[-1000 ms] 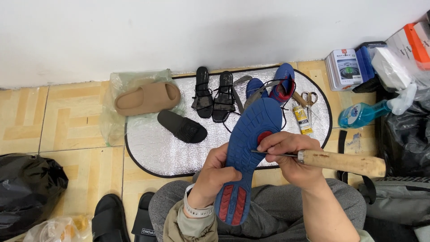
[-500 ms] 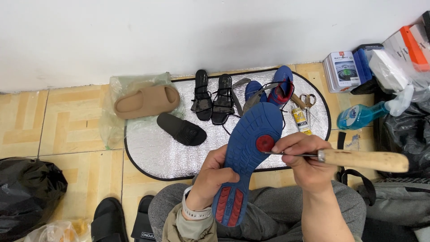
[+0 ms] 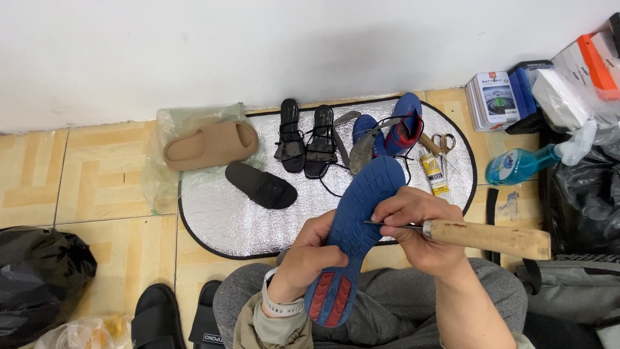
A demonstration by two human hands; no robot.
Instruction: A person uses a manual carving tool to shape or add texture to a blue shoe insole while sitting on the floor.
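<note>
Two hands: both busy over the person's lap.
Left hand [image 3: 309, 255]: grasps the blue shoe sole [image 3: 355, 226] from the left, tread up.
Right hand [image 3: 420, 226]: clenched on a wooden-handled awl [image 3: 487, 238], metal tip against the sole.
Far: black sandals [image 3: 305, 139] on a silver mat [image 3: 219, 213].

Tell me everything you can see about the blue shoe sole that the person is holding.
The sole is blue, rubber-like, with a moulded tread and a red heel patch. It is held sole-up and tilted, toe away from the person, above the lap. The left hand grips its edge near the middle; the right hand rests on it and holds a wooden-handled awl, its metal tip against the tread.
</note>
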